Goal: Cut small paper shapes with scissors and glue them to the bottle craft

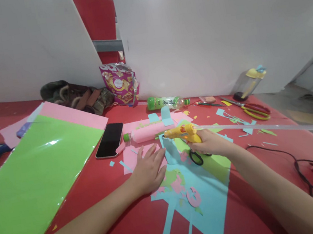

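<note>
My right hand (214,143) is wrapped round a yellow glue gun (183,130), with a long clear glue stick (268,127) poking out of its back. The gun's tip is at the top edge of a light-blue paper piece (172,154). My left hand (149,170) lies flat, fingers spread, on pink paper beside that piece, holding nothing. Just beyond lies a pink-wrapped bottle (148,131) on its side, its green cap to the left and a blue paper flap (166,116) standing on it. Black-handled scissors (195,158) show partly below the glue gun.
Blue paper (209,207) with pink and green scraps lies in front. A phone (109,140) and green sheets (38,179) are left. Behind stand a snack bag (120,84), a green-labelled bottle (166,102) and white panels. Pliers (258,112) and a cable (296,166) are right.
</note>
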`<state>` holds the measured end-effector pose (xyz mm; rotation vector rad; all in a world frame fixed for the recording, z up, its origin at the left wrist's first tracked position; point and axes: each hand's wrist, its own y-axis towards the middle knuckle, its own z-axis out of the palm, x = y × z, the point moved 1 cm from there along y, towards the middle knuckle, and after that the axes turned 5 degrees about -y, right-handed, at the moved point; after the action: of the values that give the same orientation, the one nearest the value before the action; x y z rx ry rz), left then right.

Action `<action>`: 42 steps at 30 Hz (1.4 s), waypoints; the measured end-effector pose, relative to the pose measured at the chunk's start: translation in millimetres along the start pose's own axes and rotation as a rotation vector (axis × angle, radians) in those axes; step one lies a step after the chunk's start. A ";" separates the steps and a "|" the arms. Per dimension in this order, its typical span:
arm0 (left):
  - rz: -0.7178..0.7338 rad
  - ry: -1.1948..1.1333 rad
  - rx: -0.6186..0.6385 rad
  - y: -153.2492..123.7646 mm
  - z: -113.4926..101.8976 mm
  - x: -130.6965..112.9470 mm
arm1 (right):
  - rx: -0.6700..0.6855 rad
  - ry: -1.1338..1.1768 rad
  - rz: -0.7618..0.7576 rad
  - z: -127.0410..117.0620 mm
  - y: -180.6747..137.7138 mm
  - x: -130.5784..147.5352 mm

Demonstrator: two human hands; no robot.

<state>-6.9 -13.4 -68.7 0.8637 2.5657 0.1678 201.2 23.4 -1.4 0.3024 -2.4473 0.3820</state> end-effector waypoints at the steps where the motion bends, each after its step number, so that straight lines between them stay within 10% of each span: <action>1: -0.001 -0.002 0.008 0.0 0.1 0.1 | -0.004 0.000 0.001 0.2 0.1 -0.3; 42: 0.001 0.013 0.044 0.7 -1.4 -0.3 | 0.041 -0.243 0.050 4.3 -1.3 1.7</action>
<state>-6.9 -13.0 -67.1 0.8832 2.5896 0.1175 197.9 20.5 -3.3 0.3216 -2.6916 0.4400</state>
